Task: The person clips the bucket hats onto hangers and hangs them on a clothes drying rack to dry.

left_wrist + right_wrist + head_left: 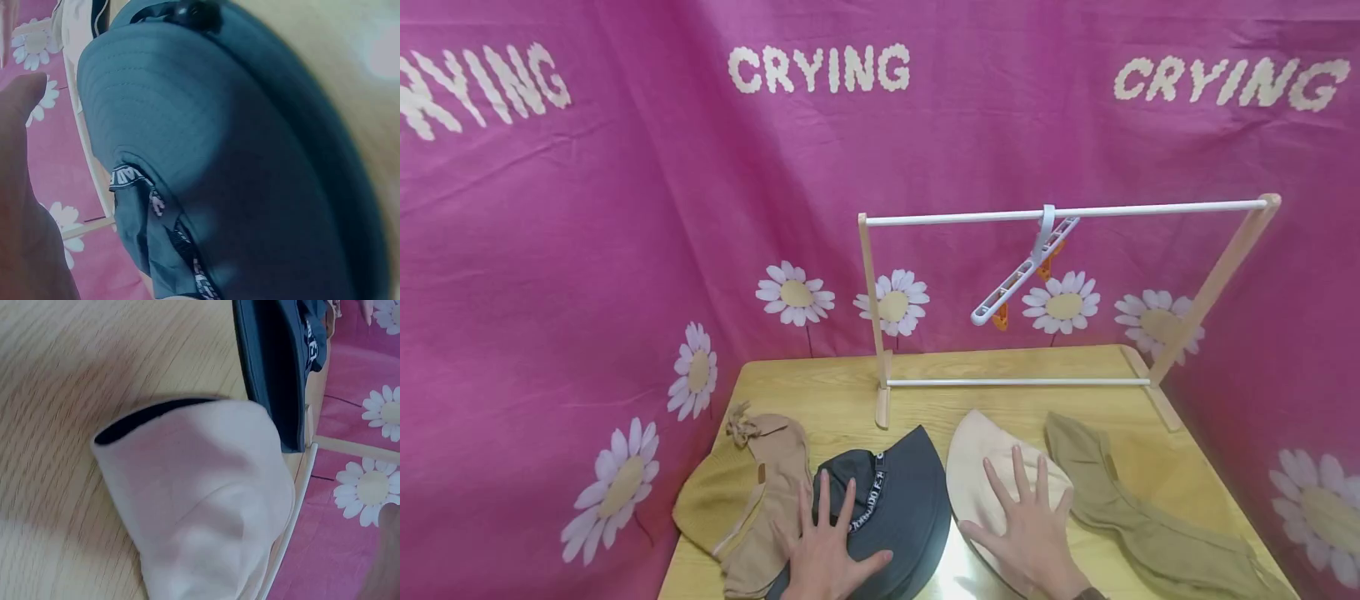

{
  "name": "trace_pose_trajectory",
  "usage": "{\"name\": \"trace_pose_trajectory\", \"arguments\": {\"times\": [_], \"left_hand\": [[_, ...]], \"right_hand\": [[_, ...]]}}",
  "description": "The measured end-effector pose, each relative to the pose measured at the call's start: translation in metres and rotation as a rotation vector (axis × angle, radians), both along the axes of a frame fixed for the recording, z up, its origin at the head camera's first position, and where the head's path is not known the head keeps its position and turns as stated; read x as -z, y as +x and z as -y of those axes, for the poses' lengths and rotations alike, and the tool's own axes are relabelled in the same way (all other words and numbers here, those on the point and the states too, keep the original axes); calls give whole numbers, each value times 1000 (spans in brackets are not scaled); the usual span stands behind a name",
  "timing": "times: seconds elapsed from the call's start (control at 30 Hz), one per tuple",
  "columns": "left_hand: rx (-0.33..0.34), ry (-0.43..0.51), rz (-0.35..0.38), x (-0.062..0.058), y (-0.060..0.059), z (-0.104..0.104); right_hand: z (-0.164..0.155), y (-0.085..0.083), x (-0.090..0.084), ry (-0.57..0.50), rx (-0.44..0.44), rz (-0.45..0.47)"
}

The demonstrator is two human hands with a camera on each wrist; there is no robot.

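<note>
My left hand (827, 554), fingers spread, is over a dark hat (910, 508) that has a lettered band. In the left wrist view the same dark hat (206, 131) fills most of the picture, with its wide brim toward the camera. Over a cream bucket hat (973, 450) is my right hand (1028, 533), its fingers also straight and spread. The right wrist view shows that cream hat (200, 481) lying on the wood with a dark lining at its edge. Whether either palm touches the cloth, I cannot tell.
To the left lie a mustard knit hat (718, 492) and a tan hat (786, 450). An olive-tan piece of cloth (1135, 517) is at the right. Behind stands a rack (955, 218) with a white clip hanger (1015, 279) on the wooden table (820, 383). Pink curtains surround it.
</note>
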State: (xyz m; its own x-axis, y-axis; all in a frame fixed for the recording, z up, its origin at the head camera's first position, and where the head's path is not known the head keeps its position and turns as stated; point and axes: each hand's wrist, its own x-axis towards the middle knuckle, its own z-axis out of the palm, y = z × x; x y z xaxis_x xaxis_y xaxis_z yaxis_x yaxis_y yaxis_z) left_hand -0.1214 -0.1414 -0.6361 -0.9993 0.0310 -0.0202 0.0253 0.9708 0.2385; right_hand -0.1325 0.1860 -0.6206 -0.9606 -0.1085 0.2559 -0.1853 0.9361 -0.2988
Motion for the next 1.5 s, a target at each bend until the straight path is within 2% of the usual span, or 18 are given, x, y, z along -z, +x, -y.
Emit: {"name": "trace_pose_trajectory", "arguments": {"times": [0.27, 0.47, 0.53, 0.67, 0.8, 0.93, 1.1, 1.23, 1.33, 1.4, 1.5], "left_hand": [[32, 62, -75, -9, -21, -4], [36, 101, -113, -16, -35, -6], [32, 109, -139, -18, -43, -5], [28, 81, -183, -24, -58, -3], [29, 79, -202, -33, -74, -5], [46, 116, -211, -43, -93, -7], [80, 102, -256, -52, -118, -7], [116, 75, -301, -60, -140, -7], [124, 98, -308, -67, -154, -8], [119, 130, -292, -72, -162, -8], [101, 248, -253, -78, -174, -11]], "right_hand": [[-22, -15, 1, -31, 18, -43], [-43, -22, 5, -21, 35, -27], [-51, -24, 6, -58, 25, -48], [-67, -32, 6, -172, -22, -150], [-88, -41, 11, -228, -39, -158], [-110, -46, 16, -247, 7, -59], [-132, -53, 13, -296, 96, 73], [-150, -65, 10, -321, 129, 36], [-169, -80, 13, -298, 144, -13], [-185, -90, 19, -281, 168, -39], [-205, -101, 19, -290, 202, -66]]}}
